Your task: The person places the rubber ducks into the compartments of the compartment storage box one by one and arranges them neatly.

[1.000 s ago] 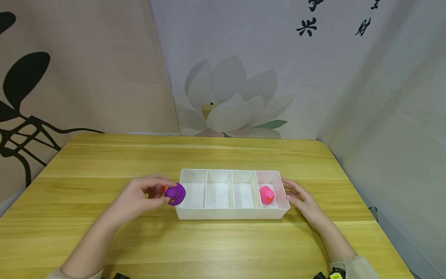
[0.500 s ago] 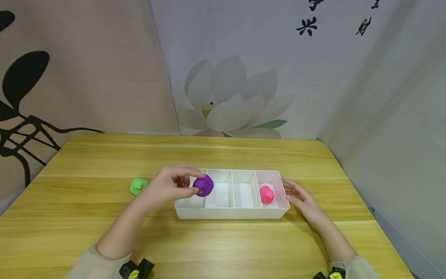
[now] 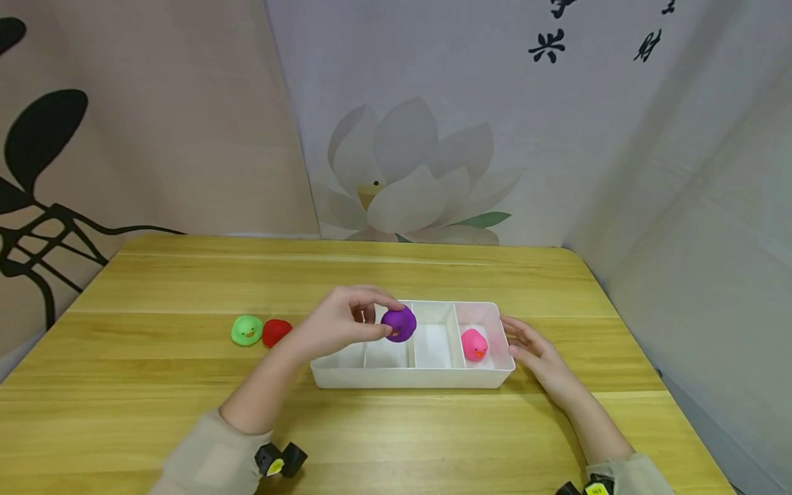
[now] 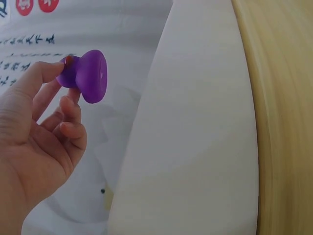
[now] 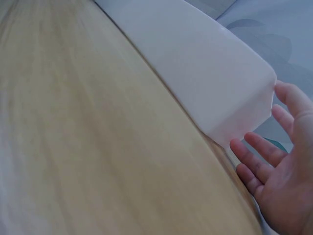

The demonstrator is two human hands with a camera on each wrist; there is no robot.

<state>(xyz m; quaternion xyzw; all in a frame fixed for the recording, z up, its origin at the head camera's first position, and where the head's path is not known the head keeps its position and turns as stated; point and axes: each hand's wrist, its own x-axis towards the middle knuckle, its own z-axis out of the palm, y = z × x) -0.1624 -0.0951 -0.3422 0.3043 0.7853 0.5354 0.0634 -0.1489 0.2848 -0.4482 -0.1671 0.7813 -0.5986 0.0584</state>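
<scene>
My left hand pinches a purple rubber duck between thumb and fingertips, over the middle of a white divided box. In the left wrist view the duck lies tilted on its side, its flat base facing right, and the other fingers are loosely bent. A pink rubber duck sits in the box's rightmost compartment. At that end, my right hand rests its relaxed fingers against the outer wall. The right wrist view shows its fingertips right at the box corner.
Left of the box, a green duck and a red duck stand side by side on the wooden table, the red one partly behind my left arm. A printed cloth backdrop rises behind the table.
My left hand has carried the purple duck rightward from the box's left end to over its middle, uncovering the green and red ducks. The right hand has stayed in place.
</scene>
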